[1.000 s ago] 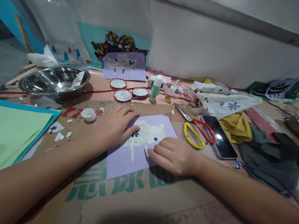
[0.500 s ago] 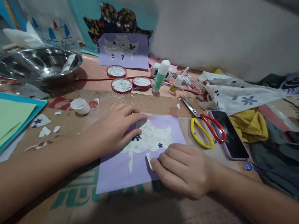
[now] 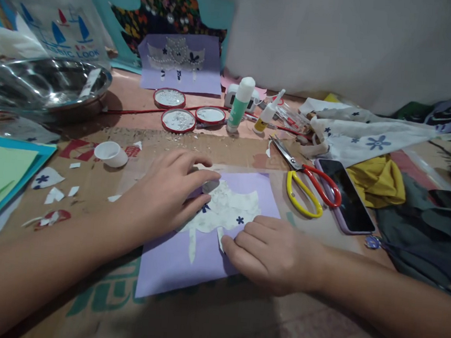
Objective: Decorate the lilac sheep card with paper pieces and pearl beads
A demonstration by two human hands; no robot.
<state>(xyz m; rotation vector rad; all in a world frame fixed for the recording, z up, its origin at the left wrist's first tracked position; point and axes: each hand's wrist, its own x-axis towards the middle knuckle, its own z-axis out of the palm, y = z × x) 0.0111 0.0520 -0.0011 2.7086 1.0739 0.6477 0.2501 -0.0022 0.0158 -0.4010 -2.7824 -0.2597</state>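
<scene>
A sheet of purple paper (image 3: 160, 279) lies in front of me with a white fabric cut-out (image 3: 228, 208), dotted with dark flowers, flat on it. One thin white strip (image 3: 192, 245) hangs below the cut-out like a leg. My left hand (image 3: 176, 188) rests over the upper left of the sheet, its thumb and fingers apart and touching the cut-out's edge. With fingers curled, my right hand (image 3: 269, 254) holds a second small fabric strip (image 3: 220, 238) against the paper just under the cut-out. My right fingers cover part of that strip.
Scissors (image 3: 296, 167) and a phone (image 3: 345, 198) lie to the right. Behind are a glue stick (image 3: 241, 104), a glue bottle (image 3: 268, 112) and red-rimmed lids of beads (image 3: 178, 120). A small white cup (image 3: 111, 154), fabric scraps (image 3: 48, 178) and a metal bowl (image 3: 39, 87) are leftward.
My right hand and the small strip have shifted slightly left and up against the cut-out's lower edge. The left hand stays on the sheet. The whole view has tilted a little.
</scene>
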